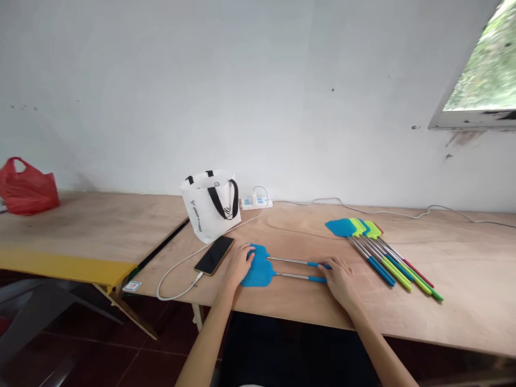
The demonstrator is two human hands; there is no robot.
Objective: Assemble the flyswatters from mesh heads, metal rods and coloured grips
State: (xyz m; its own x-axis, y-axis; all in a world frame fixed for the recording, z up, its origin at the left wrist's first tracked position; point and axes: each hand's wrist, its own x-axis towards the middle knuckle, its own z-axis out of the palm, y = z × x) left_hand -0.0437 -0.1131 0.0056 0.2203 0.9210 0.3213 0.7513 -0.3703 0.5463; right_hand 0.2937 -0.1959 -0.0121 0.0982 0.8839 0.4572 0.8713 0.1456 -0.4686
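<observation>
Two blue fly swatters lie side by side on the table before me, the near one partly overlapping the far one at the heads. Their metal shafts run right to blue grips. My left hand has its bent fingers at the left edge of the far swatter's head. At the other end, my right hand is closed round the tip of the far swatter's grip and covers the end of the near one. A fanned row of blue, lime-green and red fly swatters lies to the right.
Left of my hands, a phone is plugged into a white cable. Behind it stand a white tote bag and a power strip against the wall. A red plastic bag sits on the neighbouring table, across a narrow gap.
</observation>
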